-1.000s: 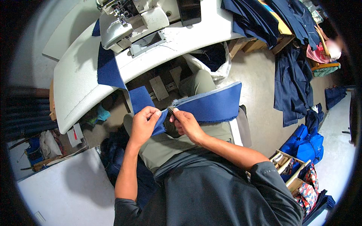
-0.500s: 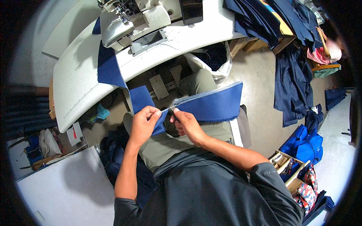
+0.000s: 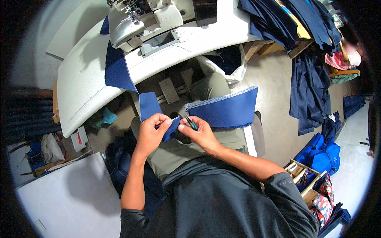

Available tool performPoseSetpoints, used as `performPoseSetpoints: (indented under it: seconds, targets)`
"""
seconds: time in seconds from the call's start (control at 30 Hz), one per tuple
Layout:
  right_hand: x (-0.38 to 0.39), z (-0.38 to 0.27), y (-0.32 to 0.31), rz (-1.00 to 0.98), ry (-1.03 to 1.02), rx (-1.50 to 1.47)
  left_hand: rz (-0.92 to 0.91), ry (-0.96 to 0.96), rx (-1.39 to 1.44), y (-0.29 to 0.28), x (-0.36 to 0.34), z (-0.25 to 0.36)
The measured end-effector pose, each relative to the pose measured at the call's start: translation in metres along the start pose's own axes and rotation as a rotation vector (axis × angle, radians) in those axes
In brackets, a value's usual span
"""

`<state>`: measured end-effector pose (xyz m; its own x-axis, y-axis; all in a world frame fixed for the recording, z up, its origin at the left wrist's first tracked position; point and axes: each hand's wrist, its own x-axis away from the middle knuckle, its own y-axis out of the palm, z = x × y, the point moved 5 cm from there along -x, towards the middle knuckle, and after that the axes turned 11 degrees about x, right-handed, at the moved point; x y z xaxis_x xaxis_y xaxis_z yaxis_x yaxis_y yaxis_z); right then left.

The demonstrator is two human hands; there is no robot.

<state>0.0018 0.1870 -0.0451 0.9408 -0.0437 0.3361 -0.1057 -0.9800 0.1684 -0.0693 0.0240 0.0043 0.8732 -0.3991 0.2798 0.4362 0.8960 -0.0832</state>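
Head view, looking down at a seated person's lap. The left hand [image 3: 152, 133] is closed on the end of a narrow blue fabric strip [image 3: 149, 107], pinching it between thumb and fingers just above the lap. The right hand [image 3: 201, 134] is closed around a small pair of snips [image 3: 189, 121] with a teal handle, whose blades point toward the gap between the two hands, at the fabric edge. The strip runs from the left hand up and to the far left, over the near edge of the white tabletop [image 3: 85, 85], where it lies under the sewing machine [image 3: 143, 20]. A second, wider blue fabric panel [image 3: 226, 111] with a pale stitched upper edge extends from the right hand out to the right, hanging over the person's right thigh. Whether strip and panel are one joined piece cannot be told, as the hands cover the meeting point.

Surroundings: the sewing machine stands at the far edge of the tabletop, near the top centre. A white bag [image 3: 228, 65] holding dark cloth sits on the floor beyond the knees. A pile of dark blue garments [image 3: 278, 16] lies on a wooden stand at far right, and more dark cloth hangs below it [image 3: 307, 91]. A bright blue bag [image 3: 323, 150] rests on the floor at right, near a wooden box [image 3: 305, 178] of small items.
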Motion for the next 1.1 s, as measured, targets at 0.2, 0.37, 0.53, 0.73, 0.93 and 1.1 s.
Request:
performPoseSetpoints:
  seconds: [0.2, 0.37, 0.53, 0.73, 0.93, 1.1]
  targets:
    - [0.007, -0.014, 0.012, -0.145, 0.027, 0.065, -0.048, 0.030, -0.040, 0.006, 0.008, 0.015]
    - [0.040, -0.052, 0.000, -0.127, 0.035, 0.153, -0.119, -0.044, -0.111, 0.002, 0.007, 0.006]
    - [0.057, -0.114, -0.088, 0.312, -0.132, 0.157, -0.113, -0.119, -0.196, -0.027, 0.018, -0.021]
    - [0.023, -0.087, -0.223, 0.673, -0.119, 0.121, -0.087, -0.002, -0.171, -0.019, 0.007, 0.000]
    - [0.000, -0.047, -0.251, 0.621, -0.088, 0.320, 0.077, 0.030, -0.316, -0.007, -0.013, -0.002]
    - [-0.004, -0.034, -0.247, 0.718, -0.164, 0.518, 0.098, 0.016, -0.345, -0.002, -0.013, 0.002]
